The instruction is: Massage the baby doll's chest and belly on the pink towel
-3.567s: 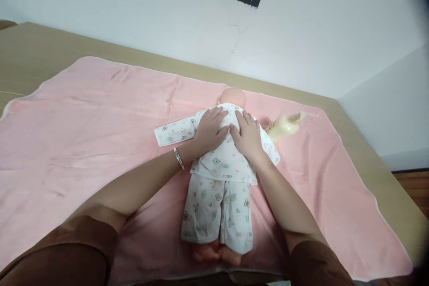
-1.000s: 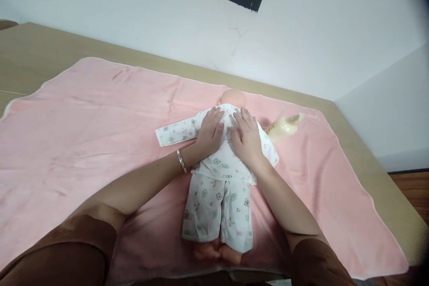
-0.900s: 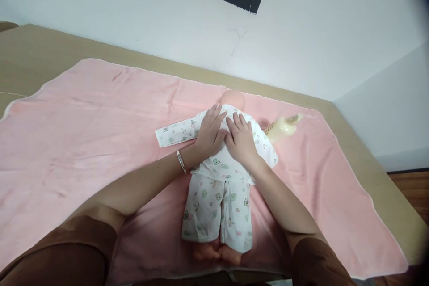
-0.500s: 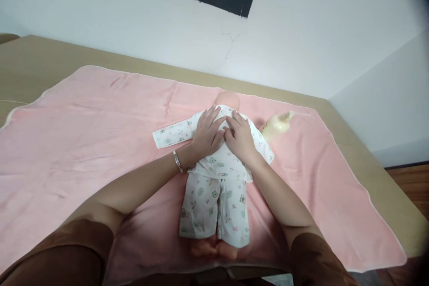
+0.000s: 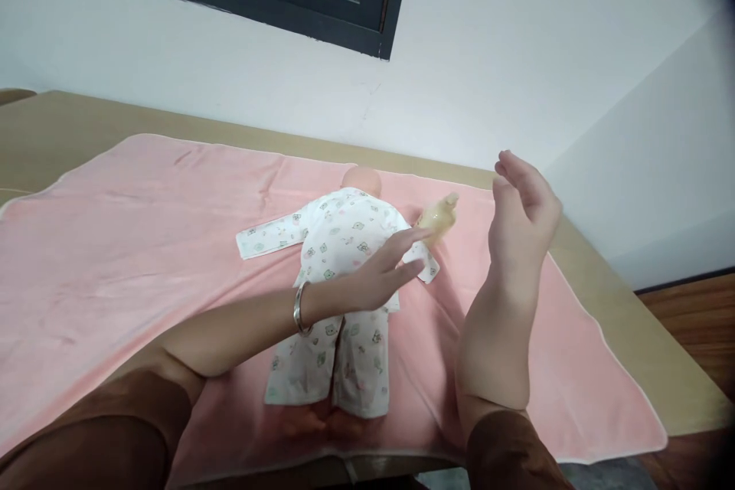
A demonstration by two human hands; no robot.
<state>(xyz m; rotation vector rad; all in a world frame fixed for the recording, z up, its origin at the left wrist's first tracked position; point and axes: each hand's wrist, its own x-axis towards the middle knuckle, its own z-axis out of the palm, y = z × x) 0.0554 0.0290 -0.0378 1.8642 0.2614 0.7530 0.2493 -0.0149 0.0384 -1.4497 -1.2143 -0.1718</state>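
Observation:
A baby doll in a white printed shirt [image 5: 338, 233] and matching trousers [image 5: 360, 367] lies on a pink blanket [image 5: 189, 245], its bald head [image 5: 361, 181] pointing away from me. No face shows on it. My left hand [image 5: 379, 276], a silver bangle at its wrist, hovers over the doll's waist with fingers stretched out and nothing held. Raised to the right, clear of the doll, my right hand [image 5: 522, 207] has its fingers upward and slightly bent, with no object visible in it. A pale yellow bottle [image 5: 439, 216] lies beside the doll's right-hand sleeve.
The blanket covers much of a wooden table [image 5: 643, 352], whose far edge meets a white wall [image 5: 459, 76]. A dark-framed window [image 5: 367, 23] is set in that wall. Brown wood [image 5: 694, 321] shows beyond the table at the right.
Both hands have left the doll's upper back. My right hand has risen to the right, and my left hand has moved down over the waist and turned rightward. The view has shifted slightly.

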